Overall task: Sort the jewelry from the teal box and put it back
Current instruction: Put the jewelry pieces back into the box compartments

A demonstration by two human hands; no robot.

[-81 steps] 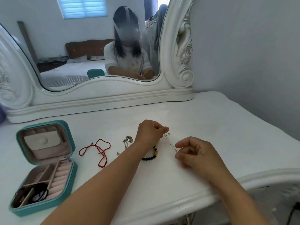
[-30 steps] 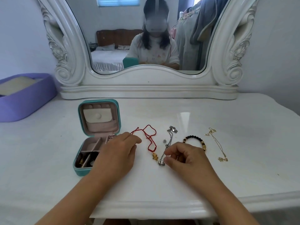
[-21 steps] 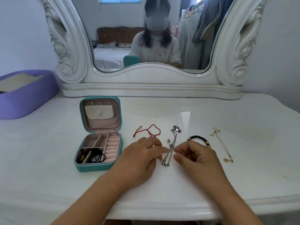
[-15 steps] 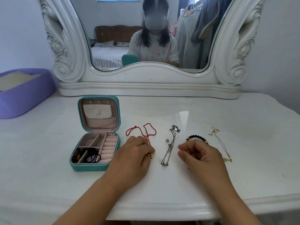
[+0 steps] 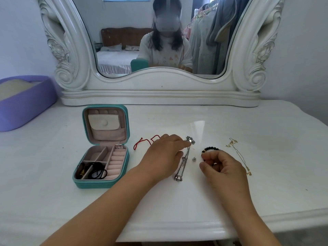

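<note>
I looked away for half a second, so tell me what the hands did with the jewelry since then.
The left hand left the red cord and reached right; its fingertips now touch the top of the silver chain. The right hand slid right onto the black bead bracelet. The stud now lies bare between the hands. The teal box and gold chain stayed put.

Teal box [image 5: 102, 183] with pink lining, red cord [image 5: 142, 142], black beads [image 5: 211, 148], white table [image 5: 177, 206]

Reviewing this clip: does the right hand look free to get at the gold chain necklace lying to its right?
Probably yes. The right hand lies just left of the gold chain necklace, with only bare tabletop between. But its fingers look pinched at the black bead bracelet, so it may need to let go first.
</note>
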